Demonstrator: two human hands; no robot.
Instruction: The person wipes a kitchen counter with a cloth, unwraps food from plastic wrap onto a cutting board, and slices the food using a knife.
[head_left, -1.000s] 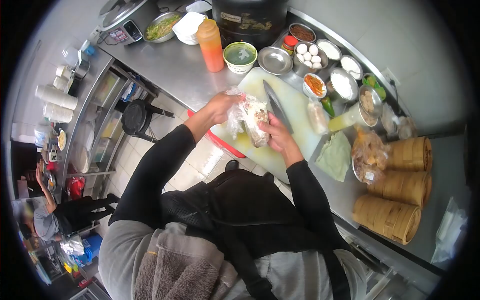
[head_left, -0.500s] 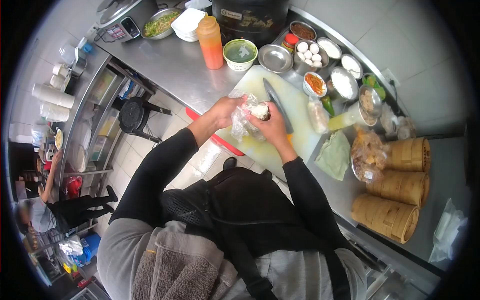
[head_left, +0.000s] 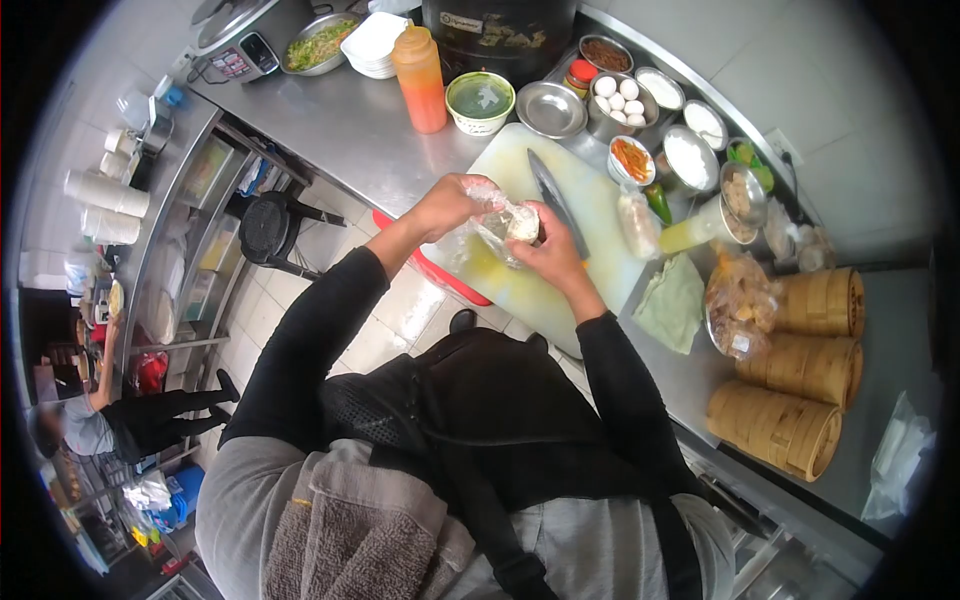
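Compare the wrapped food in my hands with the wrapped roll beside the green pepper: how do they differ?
The wrapped food is held up between the left hand and right hand; the wrapped roll lies beside the green pepper, untouched. The food's plastic is loose and crumpled, while the roll's sits closer around it. Fingers hide part of the food; none cover the roll. Both look pale, in clear plastic.

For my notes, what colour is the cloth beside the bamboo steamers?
The cloth is pale green, clearest in the head view.
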